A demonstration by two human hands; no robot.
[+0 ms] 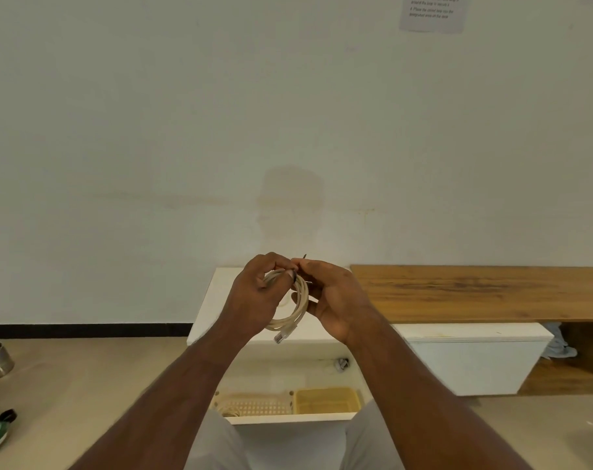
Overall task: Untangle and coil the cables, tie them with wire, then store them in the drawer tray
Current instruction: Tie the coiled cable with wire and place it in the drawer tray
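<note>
While left hand (254, 296) grips coiled cable (297, 307), right hand (332, 296) apparently pinches wire (304, 256)

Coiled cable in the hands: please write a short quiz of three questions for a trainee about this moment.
1. True or false: the coiled cable already lies in the drawer tray.
2. Which hands hold the coil? A) left only B) right only C) both
3. Fill in: the clear plug hangs at the ___ of the coil.

Key:
1. False. The left hand and right hand hold it up above the open drawer.
2. C. Both pinch at the top of the coil, where a thin dark wire sticks out.
3. bottom
</note>
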